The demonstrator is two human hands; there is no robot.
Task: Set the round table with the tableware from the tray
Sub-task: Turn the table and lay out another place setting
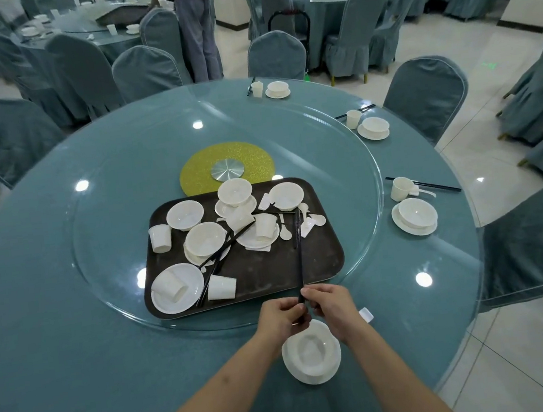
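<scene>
Both hands, the left hand [282, 317] and right hand [332, 308], pinch the near ends of the black chopsticks [299, 253] over the worktop's near edge, tips reaching across the tray [257, 269]; light, stiff and slick, they are likely best taken near those ends.

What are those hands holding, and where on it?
Both the left hand and right hand pinch black chopsticks at their near end.

turntable [342, 149]: clear glossy glass | tray [271, 271]: matt dark | bowls [205, 238]: glossy white
</scene>
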